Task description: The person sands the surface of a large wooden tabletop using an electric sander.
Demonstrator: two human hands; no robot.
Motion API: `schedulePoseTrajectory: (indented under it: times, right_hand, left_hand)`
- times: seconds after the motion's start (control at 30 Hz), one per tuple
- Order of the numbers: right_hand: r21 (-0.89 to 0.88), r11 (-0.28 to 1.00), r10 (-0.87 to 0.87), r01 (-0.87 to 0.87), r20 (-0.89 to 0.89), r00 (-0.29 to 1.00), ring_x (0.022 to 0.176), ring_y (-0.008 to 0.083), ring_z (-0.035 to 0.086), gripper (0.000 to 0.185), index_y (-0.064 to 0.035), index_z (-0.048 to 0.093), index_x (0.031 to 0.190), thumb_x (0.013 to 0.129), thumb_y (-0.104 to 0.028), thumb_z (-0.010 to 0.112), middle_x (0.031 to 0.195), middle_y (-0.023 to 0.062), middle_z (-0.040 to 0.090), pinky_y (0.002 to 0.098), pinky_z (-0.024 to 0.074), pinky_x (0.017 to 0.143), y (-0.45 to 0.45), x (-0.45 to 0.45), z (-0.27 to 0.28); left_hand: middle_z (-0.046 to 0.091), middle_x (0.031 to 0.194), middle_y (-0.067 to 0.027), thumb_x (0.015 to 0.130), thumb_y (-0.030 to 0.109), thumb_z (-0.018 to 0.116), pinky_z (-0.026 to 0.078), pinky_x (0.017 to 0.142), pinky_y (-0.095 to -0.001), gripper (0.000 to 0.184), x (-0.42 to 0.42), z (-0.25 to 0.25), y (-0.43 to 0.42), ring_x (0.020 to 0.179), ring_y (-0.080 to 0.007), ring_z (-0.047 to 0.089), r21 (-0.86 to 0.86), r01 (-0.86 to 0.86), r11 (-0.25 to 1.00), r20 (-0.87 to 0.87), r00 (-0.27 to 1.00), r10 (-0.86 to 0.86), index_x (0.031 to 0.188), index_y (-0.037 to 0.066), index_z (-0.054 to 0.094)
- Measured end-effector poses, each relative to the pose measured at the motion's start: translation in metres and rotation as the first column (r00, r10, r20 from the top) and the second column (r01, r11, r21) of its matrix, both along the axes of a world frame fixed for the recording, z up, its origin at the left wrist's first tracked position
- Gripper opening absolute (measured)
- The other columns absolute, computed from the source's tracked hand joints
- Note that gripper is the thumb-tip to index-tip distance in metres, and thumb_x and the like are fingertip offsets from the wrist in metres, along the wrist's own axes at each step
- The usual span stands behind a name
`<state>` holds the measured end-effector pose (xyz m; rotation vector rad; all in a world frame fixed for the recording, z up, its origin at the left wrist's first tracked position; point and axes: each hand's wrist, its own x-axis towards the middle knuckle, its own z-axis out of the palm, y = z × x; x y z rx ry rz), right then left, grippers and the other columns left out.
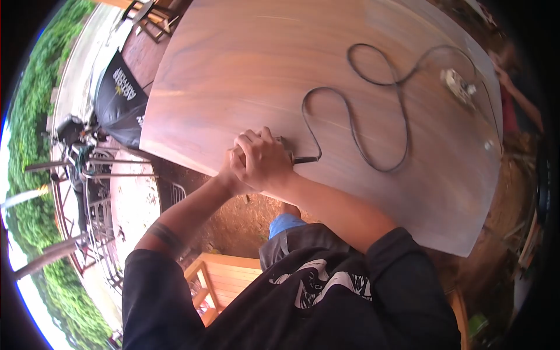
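Both my hands are together near the close edge of a large wooden tabletop [233, 70]. My right hand [265, 156] lies over my left hand [233, 169], with the fingers of both closed. Beneath them is a dark corded sander [283, 143], pressed to the wood and mostly hidden by my hands. Its black cord [350, 111] leaves the tool on the right and loops across the board. The left fingers are largely covered by the right ones.
A pale object [458, 86] of unclear kind lies at the tabletop's right. Another person's arm [519, 96] is beyond that edge. A wooden bench [224, 277] stands below me. At left are a dark umbrella [119, 102] and a motorbike [79, 151]; a stool [149, 20] is behind.
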<state>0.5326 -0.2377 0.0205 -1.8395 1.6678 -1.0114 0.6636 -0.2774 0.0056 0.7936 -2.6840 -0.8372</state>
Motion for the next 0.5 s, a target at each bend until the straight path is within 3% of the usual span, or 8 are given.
schedulePoseTrajectory:
  times: [0.03,0.5]
  right_hand:
    - [-0.006,1.0,-0.021,0.021,0.003,1.0,0.095,0.0318,0.061,0.026,-0.0033,0.066,0.093,0.082,-0.027,0.06,0.1,0.0106,0.068,0.0415,0.0573,0.075,0.013,-0.012,-0.001]
    - [-0.001,0.96,-0.282,0.282,0.012,0.959,0.093,0.0313,0.061,0.027,-0.0032,0.064,0.092,0.083,-0.029,0.061,0.097,0.0109,0.066,0.0432,0.0569,0.071,0.186,-0.184,0.001]
  left_hand:
    - [0.061,0.111,-0.0075,0.065,0.026,0.082,0.052,0.078,-0.0392,0.047,-0.009,-0.005,0.01,0.101,-0.0257,0.059,0.098,0.019,0.995,-0.03,0.999,-0.016,0.106,0.013,0.064]
    - [0.065,0.106,-0.0078,0.063,0.023,0.085,0.052,0.078,-0.038,0.047,-0.208,0.008,0.148,0.098,-0.0244,0.063,-0.016,0.311,0.95,-0.241,0.921,-0.306,0.104,0.011,0.066]
